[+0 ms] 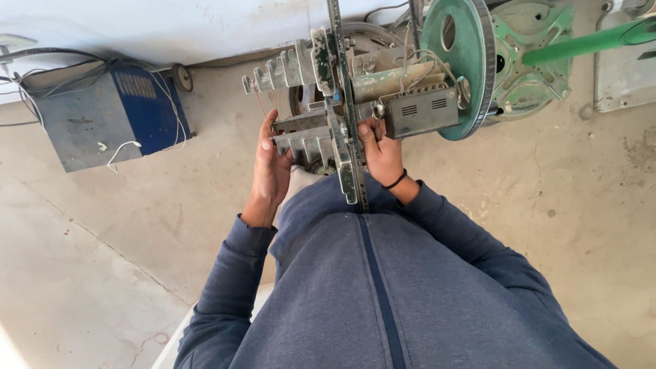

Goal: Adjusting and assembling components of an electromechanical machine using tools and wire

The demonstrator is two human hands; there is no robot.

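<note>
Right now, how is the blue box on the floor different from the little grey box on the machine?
The blue box is bigger and sits on the concrete floor, apart from both hands. The grey box is smaller, mounted on the machine beside the right hand. Both have vent slots and wires nearby.

A workshop, rough and industrial.

Bare, stained and cracked concrete floor (pixel 137 225) underfoot. Worn, paint-flecked metal machine (pixel 342 102) with stepped grey metal forms and a thin copper wire, standing beside a large green wheel (pixel 461 41) and a green cast frame (pixel 533 61). Blue metal power box (pixel 102 119) set on the floor near a pale wall (pixel 171 27), trailing loose cables (pixel 55 75). Nothing domestic: only machinery, wiring and dusty concrete.
</note>
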